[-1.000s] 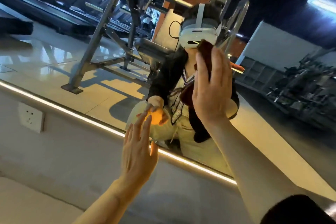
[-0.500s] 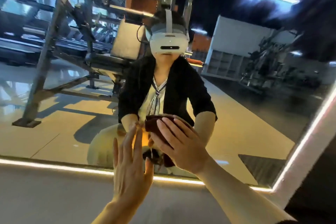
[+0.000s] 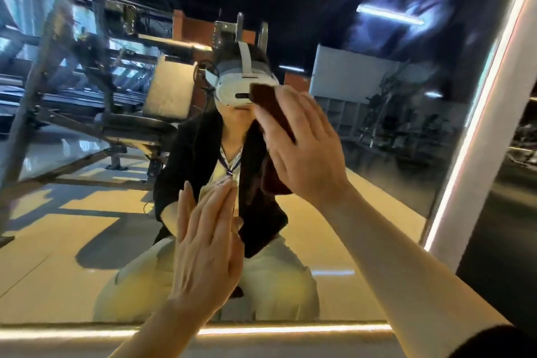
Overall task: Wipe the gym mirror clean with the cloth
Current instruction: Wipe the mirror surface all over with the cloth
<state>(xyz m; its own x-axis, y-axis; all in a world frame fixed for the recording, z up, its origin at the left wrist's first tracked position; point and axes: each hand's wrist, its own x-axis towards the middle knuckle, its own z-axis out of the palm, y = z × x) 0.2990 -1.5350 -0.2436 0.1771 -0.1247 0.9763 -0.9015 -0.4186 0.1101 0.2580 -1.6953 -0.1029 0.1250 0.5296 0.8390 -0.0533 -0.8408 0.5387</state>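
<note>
The large gym mirror [image 3: 377, 160] fills the view and reflects a crouching person and gym machines. My right hand [image 3: 308, 154] lies flat against the glass at upper centre, its fingers straight and spread, and presses a dark red-brown cloth [image 3: 271, 106] onto the mirror. The cloth shows between and above my fingers, and more of it hangs below my palm. My left hand [image 3: 206, 241] is lower and to the left, fingers straight and together, fingertips at the glass and holding nothing.
A lit strip [image 3: 290, 330] runs along the mirror's bottom edge above a pale wall [image 3: 58, 349]. Another lit frame edge [image 3: 476, 125] slants up the right side, with a second dark panel [image 3: 511, 183] beyond it.
My right hand has swept the cloth down the glass and then back up from near the bottom edge. My left hand has risen a little along the mirror.
</note>
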